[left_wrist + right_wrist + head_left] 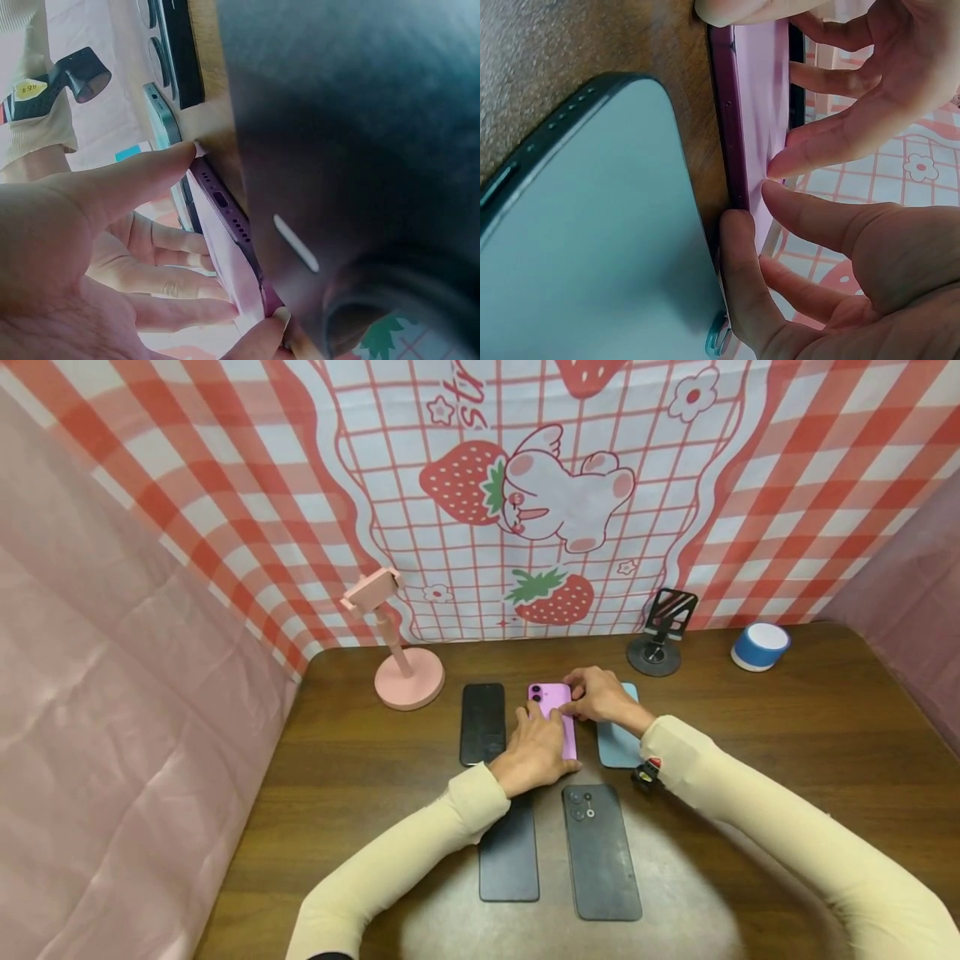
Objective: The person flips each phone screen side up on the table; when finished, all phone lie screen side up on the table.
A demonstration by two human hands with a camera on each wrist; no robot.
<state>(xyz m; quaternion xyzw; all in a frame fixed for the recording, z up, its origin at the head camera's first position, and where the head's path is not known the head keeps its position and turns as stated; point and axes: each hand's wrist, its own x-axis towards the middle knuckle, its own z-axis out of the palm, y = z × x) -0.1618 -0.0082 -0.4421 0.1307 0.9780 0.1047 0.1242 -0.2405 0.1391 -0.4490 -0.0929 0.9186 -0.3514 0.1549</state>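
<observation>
A purple phone (551, 695) lies back up, its twin camera at the upper left. My left hand (534, 747) grips it by the edges; in the left wrist view its thumb is at a corner by the charging port (220, 199). At the upper right edge my right hand (602, 695) pinches the phone, index finger against the side and thumb on the back (761, 97). A black phone (482, 725) lies to the left and a light blue phone (617, 747) to the right, partly under my right wrist.
Nearer me on the wooden table (337, 793) are a dark blue-grey phone (510, 860), partly covered by my left sleeve, and a dark grey phone (603, 856). Along the back stand a pink phone stand (408, 681), a black stand (654, 657) and a blue-and-white cylinder (761, 647).
</observation>
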